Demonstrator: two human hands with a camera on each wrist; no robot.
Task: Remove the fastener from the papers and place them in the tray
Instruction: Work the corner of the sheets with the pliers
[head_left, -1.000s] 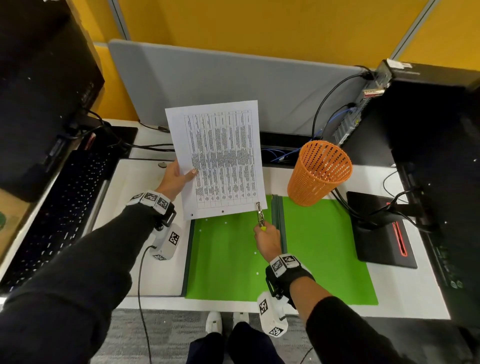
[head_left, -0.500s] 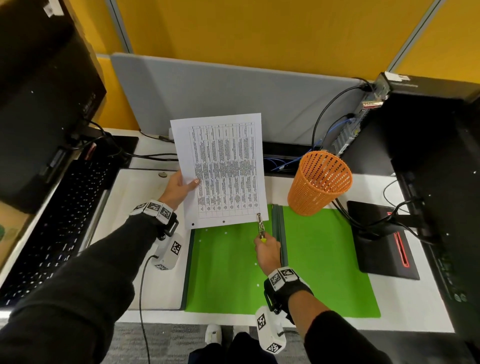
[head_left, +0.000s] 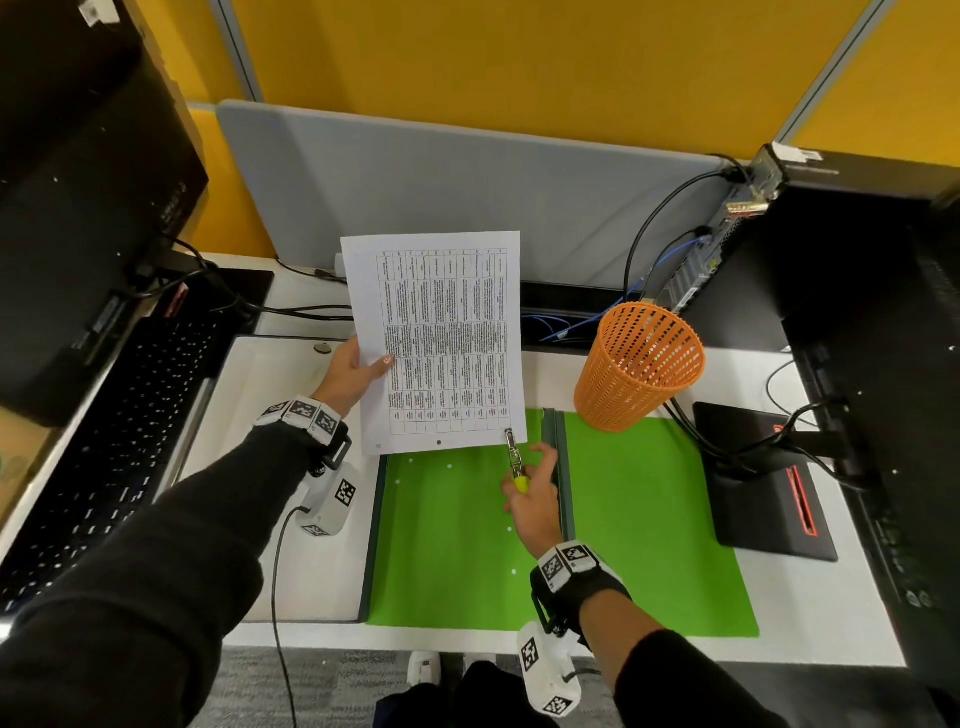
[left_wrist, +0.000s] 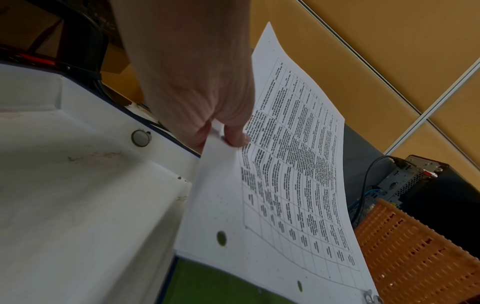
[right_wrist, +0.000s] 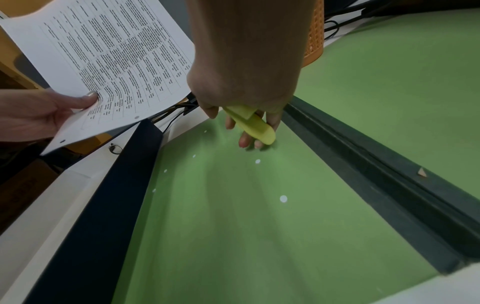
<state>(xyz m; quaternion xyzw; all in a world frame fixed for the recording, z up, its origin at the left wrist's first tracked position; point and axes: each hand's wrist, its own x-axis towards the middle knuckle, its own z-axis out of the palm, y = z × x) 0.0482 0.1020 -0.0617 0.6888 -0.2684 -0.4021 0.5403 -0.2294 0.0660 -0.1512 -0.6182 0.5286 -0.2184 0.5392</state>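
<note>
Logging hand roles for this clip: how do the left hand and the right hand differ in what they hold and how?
The left hand pinches the papers at their left edge, thumb on the printed face; the right hand grips a yellow-handled staple remover, its metal tip at the papers' lower right corner. The left hand is above the white tray; the right hand is above the green folder. Both wear marker wristbands with a camera.
</note>
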